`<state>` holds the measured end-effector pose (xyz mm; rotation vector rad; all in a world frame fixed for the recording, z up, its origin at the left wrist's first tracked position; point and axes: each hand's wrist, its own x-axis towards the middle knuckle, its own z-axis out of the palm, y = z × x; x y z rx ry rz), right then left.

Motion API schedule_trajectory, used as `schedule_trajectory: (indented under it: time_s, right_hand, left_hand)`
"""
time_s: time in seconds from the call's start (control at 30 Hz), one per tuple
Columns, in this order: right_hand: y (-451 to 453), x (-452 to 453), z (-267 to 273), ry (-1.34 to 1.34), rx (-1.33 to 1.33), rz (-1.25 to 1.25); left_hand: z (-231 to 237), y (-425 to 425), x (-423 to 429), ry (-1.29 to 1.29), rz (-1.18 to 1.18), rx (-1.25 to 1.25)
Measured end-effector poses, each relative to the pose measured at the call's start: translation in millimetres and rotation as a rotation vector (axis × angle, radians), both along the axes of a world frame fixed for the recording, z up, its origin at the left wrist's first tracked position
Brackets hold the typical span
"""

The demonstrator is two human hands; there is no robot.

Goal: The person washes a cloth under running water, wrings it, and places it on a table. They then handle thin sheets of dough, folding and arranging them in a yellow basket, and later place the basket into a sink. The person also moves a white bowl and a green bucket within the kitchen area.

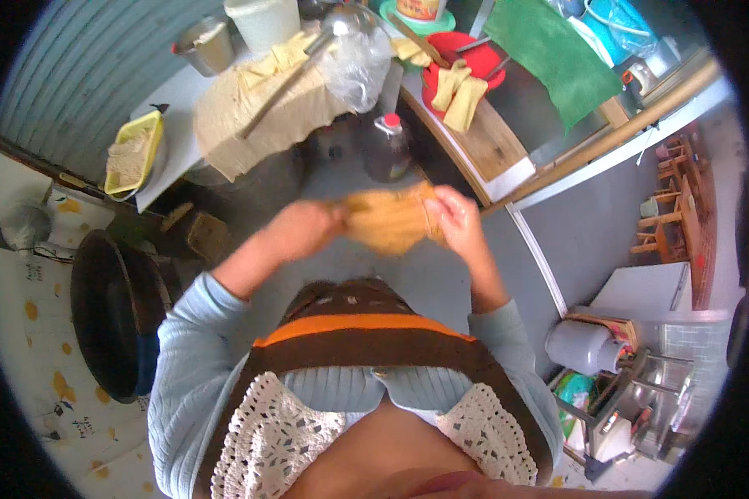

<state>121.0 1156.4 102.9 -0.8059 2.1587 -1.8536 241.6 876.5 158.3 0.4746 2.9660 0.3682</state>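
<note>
Between my two hands a yellow-orange cloth [387,221] is stretched out above the grey floor. My left hand [309,227], somewhat blurred, grips one end of it. The other end is held in my right hand [455,215], fingers curled over the edge. Just beyond the cloth stands a large clear bottle [387,146] with a red cap and dark contents. Pale yellow gloves [459,96] hang over the rim of a red bucket [435,47] farther off to the right.
At the back left, a table bears a beige cloth [281,128], a metal pot [207,50] and a yellow basket [157,134]. A wooden board [490,137] lies at the right. A dark tub [103,312] is on the left, a gas cylinder [577,346] at lower right.
</note>
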Motion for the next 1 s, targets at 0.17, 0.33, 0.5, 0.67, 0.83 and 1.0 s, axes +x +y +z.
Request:
schedule_trajectory:
  time_s: [0.17,0.33,0.5,0.67,0.83,1.0]
  right_hand:
    - [0,-61,31,0.525,0.135,-0.115]
    - [-21,-107,23,0.428,0.069,-0.277]
    - [-29,-154,24,-0.032,0.003,-0.342]
    - [-14,-190,12,-0.021,-0.218,-0.471]
    - [1,-215,-37,-0.113,0.397,-0.322]
    - [49,-258,-54,-0.056,0.259,-0.447]
  left_hand:
    - [11,-11,-86,0.259,0.142,0.167]
    - [28,-28,-166,0.138,0.113,0.145]
    - [37,-57,-224,0.192,-0.199,-0.112]
    - [-1,-76,-300,0.424,-0.387,0.117]
    - [-63,-54,-355,0.11,-0.567,-0.152]
    - [-64,-45,-396,0.177,-0.447,0.322]
